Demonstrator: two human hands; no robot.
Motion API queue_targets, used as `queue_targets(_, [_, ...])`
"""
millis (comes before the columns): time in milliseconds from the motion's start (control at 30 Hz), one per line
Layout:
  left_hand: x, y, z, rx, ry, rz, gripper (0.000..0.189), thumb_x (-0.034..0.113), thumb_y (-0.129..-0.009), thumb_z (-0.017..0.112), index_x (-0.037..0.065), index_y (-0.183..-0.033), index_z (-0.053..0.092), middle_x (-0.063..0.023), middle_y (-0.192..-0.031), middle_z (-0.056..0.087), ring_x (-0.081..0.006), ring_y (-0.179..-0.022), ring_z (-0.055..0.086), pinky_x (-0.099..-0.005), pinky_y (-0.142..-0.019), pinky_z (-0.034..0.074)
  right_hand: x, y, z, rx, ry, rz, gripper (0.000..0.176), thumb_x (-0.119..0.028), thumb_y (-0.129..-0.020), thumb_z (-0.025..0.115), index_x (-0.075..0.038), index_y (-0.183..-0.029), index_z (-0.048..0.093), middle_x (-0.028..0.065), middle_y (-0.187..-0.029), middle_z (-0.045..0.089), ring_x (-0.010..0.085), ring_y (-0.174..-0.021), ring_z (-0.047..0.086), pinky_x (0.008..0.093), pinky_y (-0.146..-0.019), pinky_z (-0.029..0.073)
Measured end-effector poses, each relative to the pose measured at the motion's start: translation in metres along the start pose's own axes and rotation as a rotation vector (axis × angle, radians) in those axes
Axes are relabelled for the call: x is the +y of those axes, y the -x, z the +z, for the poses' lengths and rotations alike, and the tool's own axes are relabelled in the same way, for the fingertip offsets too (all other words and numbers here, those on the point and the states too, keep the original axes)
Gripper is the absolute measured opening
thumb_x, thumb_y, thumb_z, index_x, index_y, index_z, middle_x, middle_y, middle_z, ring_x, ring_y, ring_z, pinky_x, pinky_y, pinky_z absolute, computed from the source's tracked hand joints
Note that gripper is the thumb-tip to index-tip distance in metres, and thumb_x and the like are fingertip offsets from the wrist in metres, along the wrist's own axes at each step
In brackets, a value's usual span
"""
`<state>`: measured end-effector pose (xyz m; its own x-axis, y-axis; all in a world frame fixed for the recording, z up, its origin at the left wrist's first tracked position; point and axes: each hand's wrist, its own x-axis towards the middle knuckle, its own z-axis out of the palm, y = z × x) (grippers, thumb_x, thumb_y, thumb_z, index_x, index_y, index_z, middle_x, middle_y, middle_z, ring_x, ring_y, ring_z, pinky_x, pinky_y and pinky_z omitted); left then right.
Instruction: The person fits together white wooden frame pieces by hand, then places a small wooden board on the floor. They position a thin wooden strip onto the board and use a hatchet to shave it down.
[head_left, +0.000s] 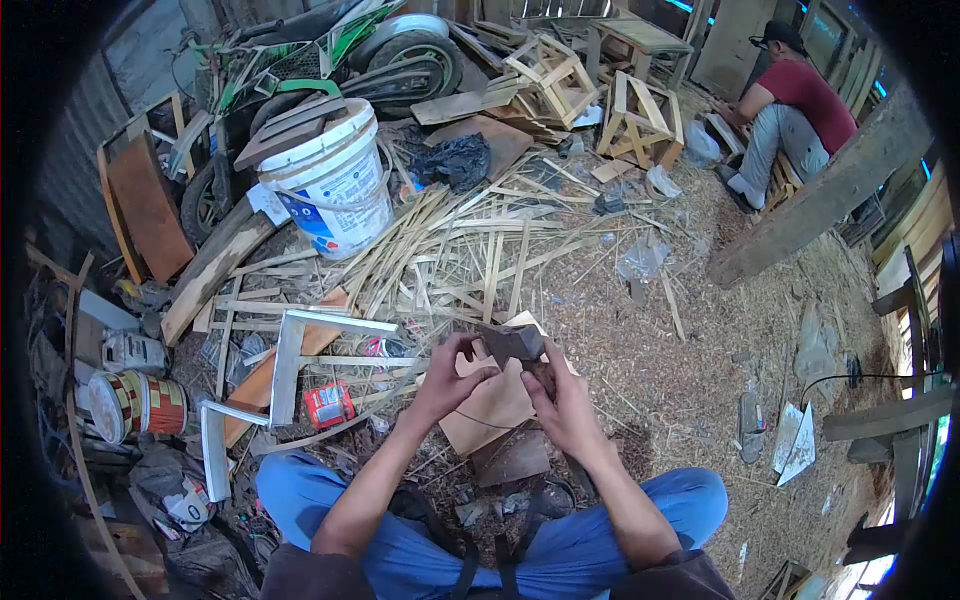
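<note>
Both my hands are raised in front of my knees around a dark grey block-like piece [513, 343]. My left hand [452, 383] is curled at its left side, with thumb and fingers bent towards each other. On the right side my right hand [567, 405] grips the piece between thumb and fingers. Beneath them lies a light brown flat board [478, 420]. A darker brown board [511, 460] sits just below it, nearer to me. Whether my left fingers press on the dark piece or on a thin edge beside it is too small to tell.
A white angular frame [288, 365] and red packet [330, 403] lie at the left. Further off stand a white bucket [335, 190], thin wooden strips [440, 240] and a motorcycle [400, 75]. Another person [800, 110] crouches at back right, beyond a slanting wooden post [820, 200].
</note>
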<state>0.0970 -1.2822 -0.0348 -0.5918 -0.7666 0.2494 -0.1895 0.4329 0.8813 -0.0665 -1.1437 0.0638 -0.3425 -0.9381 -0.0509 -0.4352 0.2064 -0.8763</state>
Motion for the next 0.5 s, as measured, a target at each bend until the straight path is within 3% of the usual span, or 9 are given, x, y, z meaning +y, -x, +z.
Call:
queue_targets(133, [-0.003, 0.000, 0.000, 0.017, -0.097, 0.005, 0.041, 0.022, -0.084, 0.083, 0.003, -0.117, 0.067, -0.0132, -0.111, 0.066, -0.0280, -0.101, 0.061, -0.0410, -0.088, 0.047, -0.014, 0.002, -0.001, -0.004, 0.110, -0.035, 0.053, -0.014, -0.102, 0.059, 0.003, -0.148, 0.041, 0.0345, -0.112, 0.066, 0.0505, -0.109, 0.064, 0.0474, -0.090, 0.053])
queue_targets(200, [0.009, -0.006, -0.002, 0.129, -0.290, 0.250, 0.044, 0.021, -0.085, 0.082, 0.002, -0.120, 0.066, -0.0150, -0.114, 0.067, -0.0333, -0.105, 0.064, -0.0423, -0.090, 0.050, -0.017, 0.003, -0.002, -0.002, 0.108, -0.052, 0.053, -0.014, -0.102, 0.059, 0.004, -0.148, 0.040, 0.0343, -0.110, 0.066, 0.0506, -0.107, 0.065, 0.0483, -0.088, 0.053])
queue_targets(233, [0.013, -0.007, -0.002, 0.131, -0.286, 0.254, 0.044, 0.021, -0.085, 0.082, 0.002, -0.120, 0.066, -0.0150, -0.114, 0.067, -0.0333, -0.105, 0.064, -0.0423, -0.090, 0.050, -0.019, 0.003, -0.003, -0.005, 0.099, -0.068, 0.054, -0.014, -0.101, 0.059, 0.004, -0.148, 0.040, 0.0341, -0.107, 0.067, 0.0506, -0.105, 0.065, 0.0491, -0.087, 0.053])
queue_targets(300, [0.019, -0.004, -0.004, 0.060, -0.037, 0.061, 0.045, 0.018, -0.084, 0.081, 0.000, -0.123, 0.065, -0.0172, -0.119, 0.067, -0.0374, -0.110, 0.066, -0.0429, -0.092, 0.053, -0.034, 0.004, -0.010, 0.000, 0.061, -0.018, 0.053, -0.015, -0.101, 0.059, 0.005, -0.147, 0.040, 0.0344, -0.106, 0.067, 0.0511, -0.103, 0.066, 0.0506, -0.085, 0.053])
queue_targets(500, [0.022, 0.003, -0.009, 0.034, -0.054, 0.083, 0.044, 0.011, -0.084, 0.081, -0.001, -0.123, 0.064, -0.0204, -0.120, 0.069, -0.0381, -0.114, 0.066, -0.0411, -0.096, 0.054, -0.042, 0.005, -0.008, -0.020, 0.072, 0.009, 0.054, -0.014, -0.102, 0.057, 0.006, -0.148, 0.038, 0.0352, -0.102, 0.067, 0.0531, -0.098, 0.065, 0.0547, -0.080, 0.051])
